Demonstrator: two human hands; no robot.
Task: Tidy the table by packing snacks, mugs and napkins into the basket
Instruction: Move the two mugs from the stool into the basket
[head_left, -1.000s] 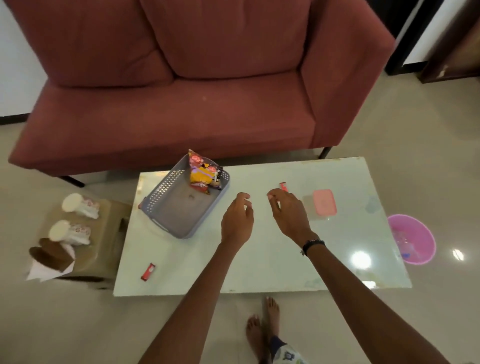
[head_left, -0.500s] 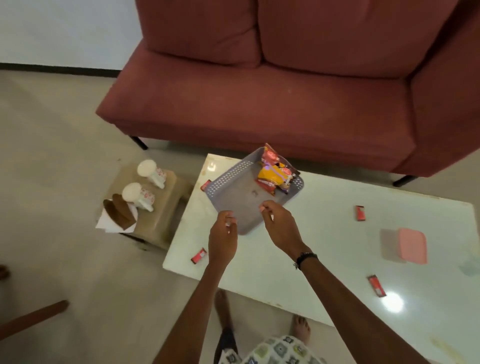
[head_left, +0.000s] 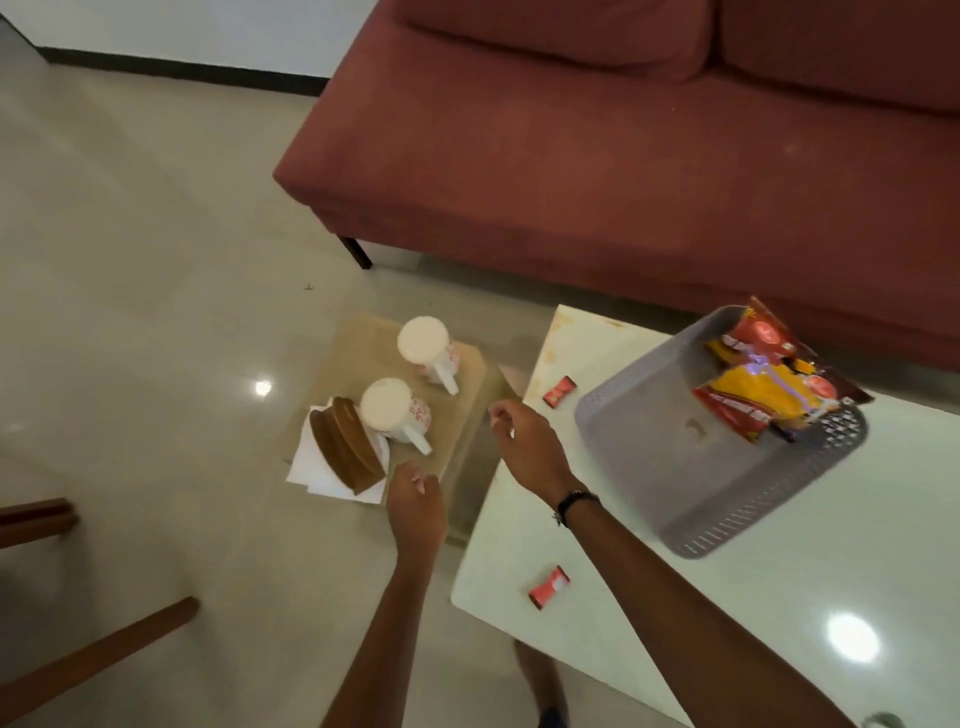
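Observation:
A grey perforated basket (head_left: 675, 499) sits on the white table (head_left: 779, 597), with red and yellow snack bags (head_left: 763, 384) leaning in its far corner. Two small red snack bars lie on the table, one (head_left: 560, 390) near the far left corner, one (head_left: 548, 587) near the front edge. Two white patterned mugs (head_left: 423, 348) (head_left: 389, 410) stand on a low stool (head_left: 462, 415) left of the table, beside a brown napkin holder (head_left: 345, 452) on white napkins (head_left: 311, 475). My left hand (head_left: 415, 506) and my right hand (head_left: 530, 449) hover empty over the stool's near side, fingers loosely curled.
A dark red sofa (head_left: 623, 156) runs behind the table and stool. Wooden furniture legs (head_left: 93, 649) show at the lower left on the tiled floor. My bare foot (head_left: 540, 680) is under the table's front edge.
The view has swung left toward the stool. Both hands have moved from the basket's front edge over to the stool with the mugs, still holding nothing.

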